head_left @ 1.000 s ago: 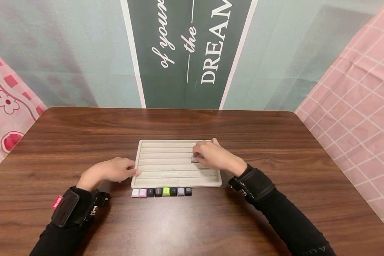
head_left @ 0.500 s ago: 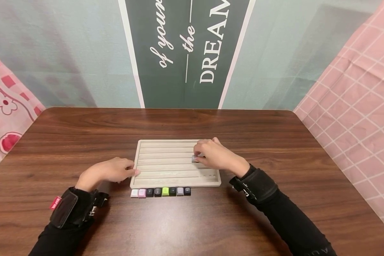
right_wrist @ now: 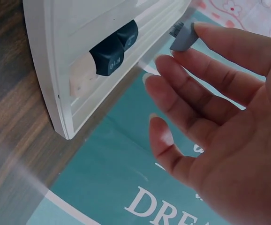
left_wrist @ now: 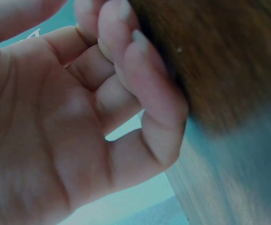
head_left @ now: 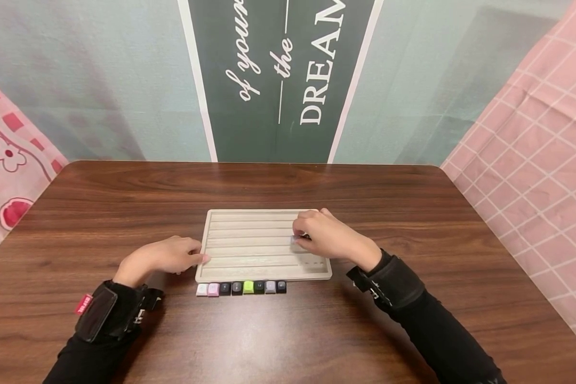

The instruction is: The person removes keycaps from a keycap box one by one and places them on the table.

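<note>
Between the thumb and index finger of my right hand, a grey keycap is pinched, its stem side showing in the right wrist view. The hand hovers over the right part of a cream grooved tray. Two black keycaps sit in the tray, as the right wrist view shows, with a pale beige piece beside them. At the tray's left edge rests my left hand, one fingertip over the rim. Its other fingers are loosely bent and hold nothing in the left wrist view.
Along the tray's near side lies a row of several keycaps: white, pink, black, lime green and lavender. All stand on a brown wooden table. Behind the table hangs a teal cloth with lettering; pink cloths hang at both sides.
My right hand has shifted slightly to the right with the grey keycap, which its fingers now cover more in the head view. My left hand and the tray stay put.
</note>
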Tool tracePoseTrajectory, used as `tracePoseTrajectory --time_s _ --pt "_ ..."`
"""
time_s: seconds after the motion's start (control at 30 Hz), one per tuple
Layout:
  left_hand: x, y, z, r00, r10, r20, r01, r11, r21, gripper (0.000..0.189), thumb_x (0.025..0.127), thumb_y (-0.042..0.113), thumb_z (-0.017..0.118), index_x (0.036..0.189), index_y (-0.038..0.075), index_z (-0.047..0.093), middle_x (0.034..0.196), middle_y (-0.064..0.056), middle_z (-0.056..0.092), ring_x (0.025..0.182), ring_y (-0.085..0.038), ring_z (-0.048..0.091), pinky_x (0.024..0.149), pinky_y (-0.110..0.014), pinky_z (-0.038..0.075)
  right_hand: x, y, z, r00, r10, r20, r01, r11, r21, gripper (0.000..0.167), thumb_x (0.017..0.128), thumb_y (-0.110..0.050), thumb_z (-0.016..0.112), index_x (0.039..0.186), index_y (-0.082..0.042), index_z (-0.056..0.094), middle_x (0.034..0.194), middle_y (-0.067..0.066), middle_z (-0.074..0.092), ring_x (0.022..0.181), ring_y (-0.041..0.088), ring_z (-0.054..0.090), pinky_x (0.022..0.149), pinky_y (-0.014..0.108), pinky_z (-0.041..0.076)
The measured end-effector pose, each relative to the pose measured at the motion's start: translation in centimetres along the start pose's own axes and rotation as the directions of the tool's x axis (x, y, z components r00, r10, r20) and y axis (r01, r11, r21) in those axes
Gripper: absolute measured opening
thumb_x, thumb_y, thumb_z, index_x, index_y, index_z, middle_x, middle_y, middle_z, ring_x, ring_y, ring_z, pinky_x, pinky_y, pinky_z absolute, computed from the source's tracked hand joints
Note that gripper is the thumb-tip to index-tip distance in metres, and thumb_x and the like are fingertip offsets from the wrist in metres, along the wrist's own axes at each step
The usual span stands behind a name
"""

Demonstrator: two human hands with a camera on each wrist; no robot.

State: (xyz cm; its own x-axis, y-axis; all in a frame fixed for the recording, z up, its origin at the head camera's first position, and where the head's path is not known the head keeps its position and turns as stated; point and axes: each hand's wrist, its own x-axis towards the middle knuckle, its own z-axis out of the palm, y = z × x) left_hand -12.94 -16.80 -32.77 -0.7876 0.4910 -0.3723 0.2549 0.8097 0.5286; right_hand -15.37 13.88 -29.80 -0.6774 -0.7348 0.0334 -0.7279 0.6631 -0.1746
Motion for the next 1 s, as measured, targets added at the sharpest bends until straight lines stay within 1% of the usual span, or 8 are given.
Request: tracePoseTrajectory --time_s 0.17,0.37,0.63,0.8,1.0 --pt "0.0 -0.1 0.0 1.000 0.001 -0.001 -0.001 1.000 -0.011 0.024 0.093 0.024 0.052 0.074 0.009 0.049 0.059 0.001 0.047 0.053 -0.010 0.046 0.053 -0.027 0.038 -0.3 -0.1 -0.1 1.000 0.006 0.017 -0.006 1.000 -0.005 0.020 0.083 -0.011 0.065 0.068 -0.014 0.052 0.070 -0.002 0.049 0.066 0.010 0.041 0.064 0.030 0.028" --pt "0.0 0.0 -0.1 1.000 -0.004 0.006 0.005 1.000 -0.024 0.024 0.093 0.023 0.052 0.075 0.008 0.050 0.059 0.000 0.047 0.052 -0.011 0.047 0.053 -0.028 0.038 -0.7 -0.4 -0.3 1.000 0.004 0.030 -0.003 0.999 -0.033 0.024 0.083 -0.011 0.066 0.067 -0.015 0.048 0.067 -0.004 0.044 0.063 0.010 0.037 0.063 0.029 0.024" --pt "0.1 0.1 -0.2 1.000 -0.014 0.016 0.014 1.000 -0.027 0.023 0.093 0.023 0.051 0.076 0.008 0.050 0.061 0.000 0.047 0.053 -0.012 0.046 0.053 -0.028 0.038 -1.4 -1.2 -0.3 0.998 -0.043 0.049 0.047 0.995 -0.084 0.014 0.081 -0.013 0.067 0.073 -0.013 0.056 0.069 -0.005 0.049 0.066 0.009 0.044 0.063 0.029 0.029" --pt "0.1 0.1 -0.3 1.000 -0.010 0.013 0.010 1.000 -0.025 0.023 0.093 0.023 0.052 0.075 0.008 0.050 0.060 0.000 0.047 0.053 -0.011 0.047 0.054 -0.028 0.038 -1.7 -1.7 -0.1 0.996 -0.075 0.047 0.079 0.992 -0.102 0.014 0.080 -0.012 0.067 0.072 -0.013 0.056 0.068 -0.005 0.049 0.066 0.010 0.047 0.062 0.030 0.032" --pt "0.0 0.0 -0.3 1.000 -0.010 0.012 0.011 0.999 -0.032 0.023 0.093 0.023 0.052 0.075 0.008 0.049 0.061 0.000 0.047 0.053 -0.011 0.047 0.054 -0.028 0.037 -2.2 -2.3 0.2 0.994 -0.088 0.063 0.095 0.989 -0.117 0.016 0.079 -0.014 0.068 0.071 -0.014 0.054 0.067 -0.007 0.046 0.068 0.011 0.049 0.064 0.029 0.033"
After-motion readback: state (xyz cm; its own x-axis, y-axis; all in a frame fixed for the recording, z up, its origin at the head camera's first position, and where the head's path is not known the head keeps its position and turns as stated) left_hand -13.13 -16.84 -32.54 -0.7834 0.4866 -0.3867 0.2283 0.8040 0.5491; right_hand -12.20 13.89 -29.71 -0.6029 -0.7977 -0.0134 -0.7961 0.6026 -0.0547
